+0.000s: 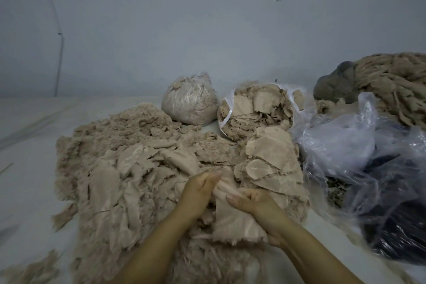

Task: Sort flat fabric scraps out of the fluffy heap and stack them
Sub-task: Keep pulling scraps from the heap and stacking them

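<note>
A wide beige fluffy heap [119, 163] covers the white surface, with flat scraps mixed into it. A stack of flat beige scraps [272, 159] lies at the heap's right side. Both hands meet at the lower middle. My left hand [199, 193] has its fingers curled into the fabric at the scrap's upper left. My right hand [255, 203] grips a flat beige scrap [237, 221], which hangs down over the wrist. The fingertips of both hands are partly hidden by cloth.
A tied clear bag of fluff [189, 101] and an open clear bag of flat scraps [258, 108] stand behind the heap. Crumpled clear plastic over dark material [373, 168] fills the right. A large roll of beige fringe [391, 83] sits far right. A pale wall is behind.
</note>
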